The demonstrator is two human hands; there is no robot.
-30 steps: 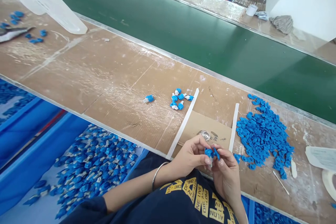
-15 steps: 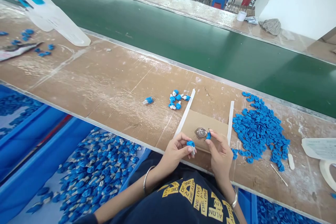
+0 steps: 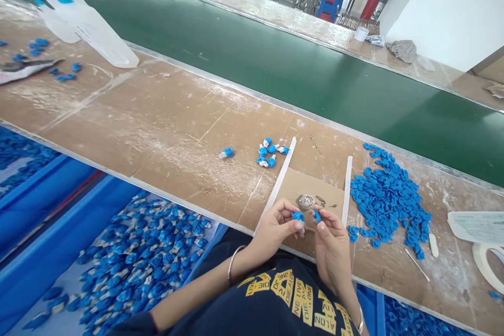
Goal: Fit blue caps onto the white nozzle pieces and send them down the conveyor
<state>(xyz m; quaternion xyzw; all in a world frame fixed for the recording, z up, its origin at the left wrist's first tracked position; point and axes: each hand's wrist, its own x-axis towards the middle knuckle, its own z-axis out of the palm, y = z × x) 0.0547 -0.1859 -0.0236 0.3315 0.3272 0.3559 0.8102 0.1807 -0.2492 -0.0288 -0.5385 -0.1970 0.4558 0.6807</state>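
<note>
My left hand (image 3: 275, 228) is closed, pinching a small blue piece with a white stem (image 3: 298, 216) between thumb and fingers. Just to its right, my right hand (image 3: 334, 239) grips a small flat blue piece (image 3: 317, 216) by its edge. A narrow gap separates the two pieces. Beyond the fingertips, a small round clear dish or blob (image 3: 306, 201), I cannot tell which, lies on a cardboard sheet (image 3: 326, 182) with dark smears beside it. Right of the sheet is a heap of loose blue pieces (image 3: 394, 205). Several blue-and-white pieces (image 3: 271, 151) lie left of it.
White strips (image 3: 283, 173) flank the cardboard. A green conveyor belt (image 3: 252, 68) runs behind the table. Blue bins (image 3: 90, 205) of blue-and-white pieces stand below the front edge. A tape roll (image 3: 482, 262), a swab (image 3: 417, 264) and a white plastic sheet (image 3: 476, 227) lie at right.
My hands have come closer together. The right hand's blue piece has moved back toward me, away from the clear round thing, and the dark smears beside it now show.
</note>
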